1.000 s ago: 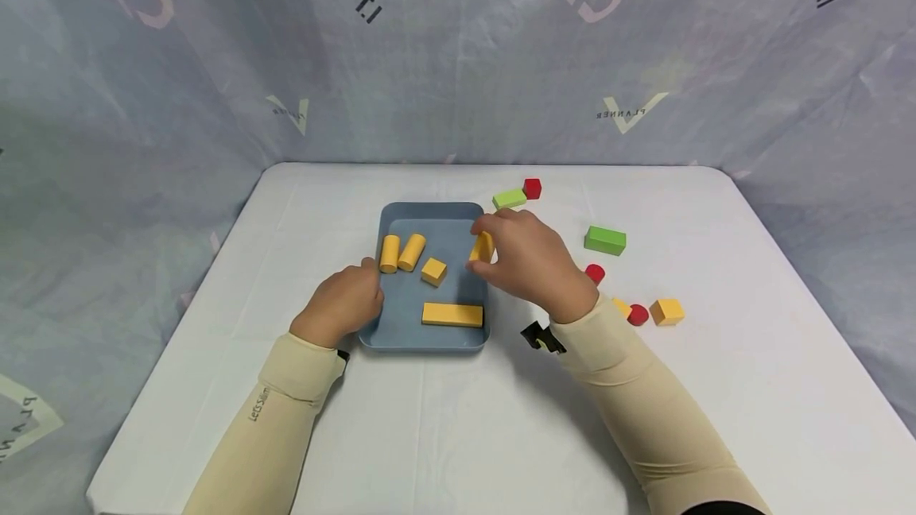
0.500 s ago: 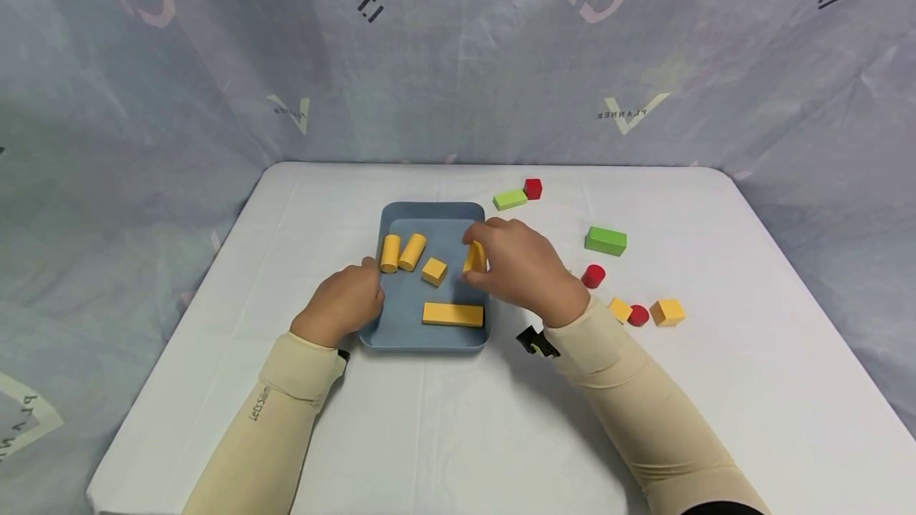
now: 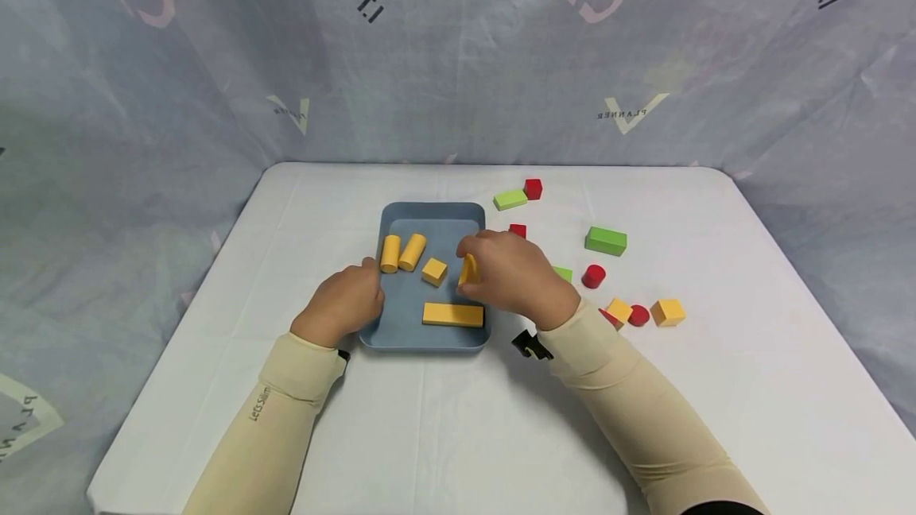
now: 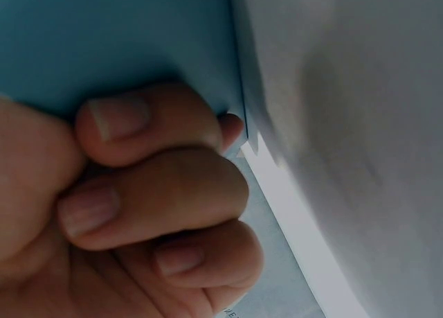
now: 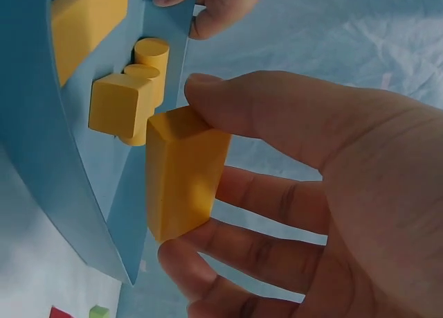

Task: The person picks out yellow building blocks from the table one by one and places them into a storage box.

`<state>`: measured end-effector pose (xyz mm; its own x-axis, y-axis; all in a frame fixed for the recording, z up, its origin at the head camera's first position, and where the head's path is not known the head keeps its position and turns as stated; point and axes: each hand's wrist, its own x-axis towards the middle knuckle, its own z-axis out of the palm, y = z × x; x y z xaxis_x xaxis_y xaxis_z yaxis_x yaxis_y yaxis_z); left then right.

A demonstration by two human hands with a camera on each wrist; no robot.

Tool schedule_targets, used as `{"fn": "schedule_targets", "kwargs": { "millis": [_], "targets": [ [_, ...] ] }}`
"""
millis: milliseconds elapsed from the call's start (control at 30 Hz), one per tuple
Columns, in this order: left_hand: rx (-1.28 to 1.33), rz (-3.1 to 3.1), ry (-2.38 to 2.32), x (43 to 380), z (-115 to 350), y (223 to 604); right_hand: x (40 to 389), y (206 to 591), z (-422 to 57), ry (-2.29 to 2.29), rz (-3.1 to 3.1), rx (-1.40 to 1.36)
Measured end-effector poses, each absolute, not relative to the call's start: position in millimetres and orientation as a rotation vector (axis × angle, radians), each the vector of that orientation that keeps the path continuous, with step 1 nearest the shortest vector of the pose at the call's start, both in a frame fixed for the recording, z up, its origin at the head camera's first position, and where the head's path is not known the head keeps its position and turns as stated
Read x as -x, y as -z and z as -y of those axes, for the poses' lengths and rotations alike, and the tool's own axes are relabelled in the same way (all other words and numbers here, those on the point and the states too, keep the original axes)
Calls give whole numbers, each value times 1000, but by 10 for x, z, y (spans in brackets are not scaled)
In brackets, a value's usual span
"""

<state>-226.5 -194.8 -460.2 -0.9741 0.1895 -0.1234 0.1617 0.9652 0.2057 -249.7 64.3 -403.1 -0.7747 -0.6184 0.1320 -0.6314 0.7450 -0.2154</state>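
Observation:
A yellow rectangular block (image 5: 183,176) is pinched between the thumb and fingers of my right hand (image 3: 511,272), over the right side of a blue-grey tray (image 3: 424,340). My left hand (image 3: 339,304) grips the tray's left rim; the left wrist view has its curled fingers (image 4: 166,193) against the blue wall. Inside the tray lie two yellow cylinders (image 3: 412,253), a small yellow cube (image 3: 434,272) and a long yellow block (image 3: 453,315) near the front. The right wrist view looks past the held block to these pieces.
Right of the tray, on the white table (image 3: 386,435), lie a green block (image 3: 605,241), a light green block (image 3: 510,199), a red cube (image 3: 533,188), a red cylinder (image 3: 593,276) and a yellow cube (image 3: 669,312). More pieces are partly covered by my right hand and sleeve.
My right hand has moved left and slightly toward me with the yellow block, from the tray's right rim to further inside. My left hand has stayed at the left rim.

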Motion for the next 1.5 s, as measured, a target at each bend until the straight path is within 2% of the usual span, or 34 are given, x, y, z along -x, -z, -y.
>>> {"fn": "schedule_targets", "kwargs": {
  "millis": [1500],
  "targets": [
    [-280,-2994,-333,2261,1946,4618,2482,4067,-605,-268,2953,-1014]
  ]
}}
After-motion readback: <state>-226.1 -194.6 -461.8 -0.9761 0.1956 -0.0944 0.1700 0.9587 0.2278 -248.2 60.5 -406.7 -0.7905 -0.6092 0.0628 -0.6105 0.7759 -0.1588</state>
